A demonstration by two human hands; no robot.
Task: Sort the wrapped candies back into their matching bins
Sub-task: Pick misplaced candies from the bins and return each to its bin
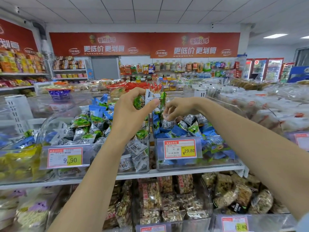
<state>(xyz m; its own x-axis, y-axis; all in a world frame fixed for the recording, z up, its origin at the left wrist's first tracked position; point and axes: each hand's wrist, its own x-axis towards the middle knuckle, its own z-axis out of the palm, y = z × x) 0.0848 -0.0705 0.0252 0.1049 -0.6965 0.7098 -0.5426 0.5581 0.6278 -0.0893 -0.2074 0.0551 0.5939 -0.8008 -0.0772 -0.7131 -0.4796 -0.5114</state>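
Left hand (132,113) grasps green and white candies (151,96) above the left bin's (93,148) back right corner; right hand (178,108) pinches 1 grey candy (168,123) in the right bin's (211,149) back left corner.

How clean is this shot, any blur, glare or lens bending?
Head view: the wide lens bows the red banner and shelf edge; head view: flat overhead light, faint shadows; head view: sheen on the clear bin front, bags at far right smeared, the left hand, right hand and 29.80 price tag look sharp.
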